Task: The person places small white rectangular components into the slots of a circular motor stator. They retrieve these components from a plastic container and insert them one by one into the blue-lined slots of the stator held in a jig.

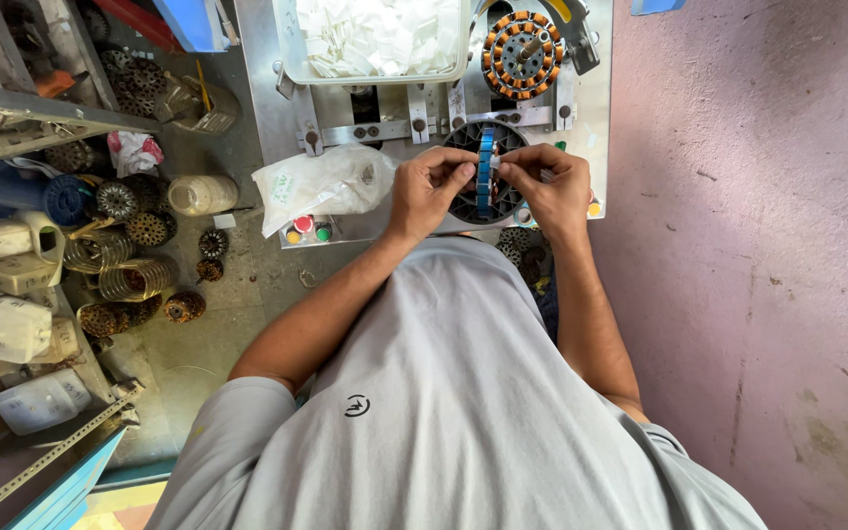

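Note:
A blue ring-shaped stator (486,177) with copper windings stands on edge between both hands, above a dark round fixture (465,205) on a metal machine bench (277,108). My left hand (428,188) pinches its left side with fingertips. On the right side, my right hand (552,185) pinches it together with a small white slip. A second wound stator (520,54) with orange and copper coils sits on a spindle behind. A clear tub of white paper pieces (377,35) stands at the back.
A clear plastic bag (324,183) lies left of the hands, with red, yellow and green buttons (306,230) below it. Several wound stators and wire coils (134,250) lie on the floor at left, next to plastic jars and metal racks. A pink wall (758,245) fills the right.

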